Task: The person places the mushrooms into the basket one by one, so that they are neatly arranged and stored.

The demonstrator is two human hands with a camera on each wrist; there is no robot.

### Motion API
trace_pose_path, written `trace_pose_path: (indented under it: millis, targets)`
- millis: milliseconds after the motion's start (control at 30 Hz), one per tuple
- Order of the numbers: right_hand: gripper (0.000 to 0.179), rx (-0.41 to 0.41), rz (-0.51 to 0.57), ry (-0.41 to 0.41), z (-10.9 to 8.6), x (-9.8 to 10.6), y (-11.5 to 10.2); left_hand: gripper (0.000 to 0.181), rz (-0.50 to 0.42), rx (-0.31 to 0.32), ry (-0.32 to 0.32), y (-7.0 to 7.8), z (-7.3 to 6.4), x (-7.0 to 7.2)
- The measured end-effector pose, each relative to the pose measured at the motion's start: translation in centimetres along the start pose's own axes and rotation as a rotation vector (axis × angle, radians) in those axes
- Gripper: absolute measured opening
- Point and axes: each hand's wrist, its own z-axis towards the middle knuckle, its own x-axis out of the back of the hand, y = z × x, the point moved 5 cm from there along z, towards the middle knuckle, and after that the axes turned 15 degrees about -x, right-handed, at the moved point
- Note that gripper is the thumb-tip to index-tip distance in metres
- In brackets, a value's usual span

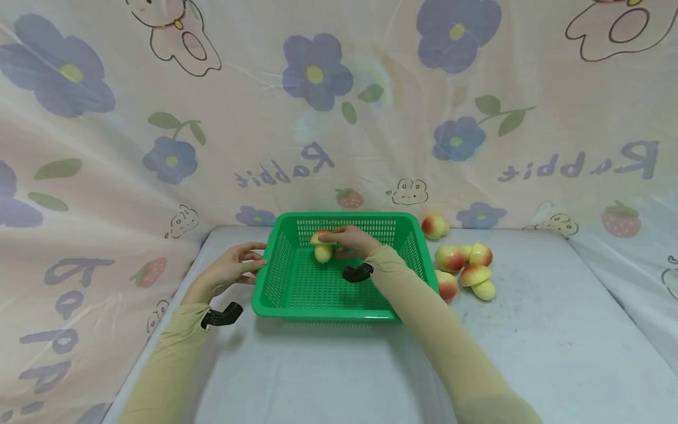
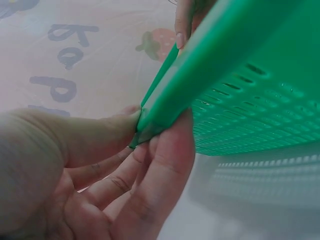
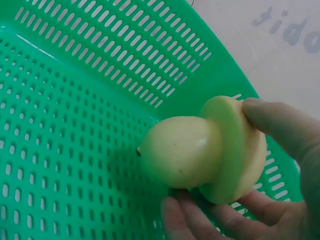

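Note:
A green plastic basket with slotted walls stands on the table. My left hand is at its left side; in the left wrist view the thumb and fingers pinch the basket's rim. Inside the basket, near the back left, my right hand holds a toy mushroom with a red-yellow cap and a pale yellow stem. Seen from the right wrist, the thumb presses the cap of that mushroom from above while fingers curl beneath. Its stem points toward the basket's inside, close over the floor.
Several more red-and-yellow toy mushrooms lie on the white-covered table to the right of the basket. One mushroom sits near the basket's back right corner. A patterned cloth hangs behind and at the left.

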Motion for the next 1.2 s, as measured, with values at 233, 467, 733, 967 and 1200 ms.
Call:
trace_pose_path:
  millis: [233, 467, 733, 967, 1200]
  targets:
    - [0.056, -0.048, -0.01, 0.027, 0.5, -0.2, 0.6, 0.056, -0.007, -0.006, -0.008, -0.1, 0.1, -0.1]
    - [0.05, -0.084, 0.0, 0.065, 1.0, -0.5, 1.1, 0.057, 0.001, 0.006, 0.004, -0.3, -0.1, 0.1]
    - [0.052, -0.074, 0.045, 0.079, 0.7, -0.6, 1.1, 0.058, -0.004, -0.003, -0.001, -0.2, 0.1, -0.1]
    - [0.06, -0.07, 0.087, 0.078, 0.6, -0.7, 1.0, 0.058, -0.003, -0.014, -0.006, -0.2, 0.0, 0.0]
    - [0.067, -0.1, 0.084, 0.105, 0.7, -0.4, 1.3, 0.056, 0.003, 0.006, 0.008, -0.1, 0.1, -0.2]
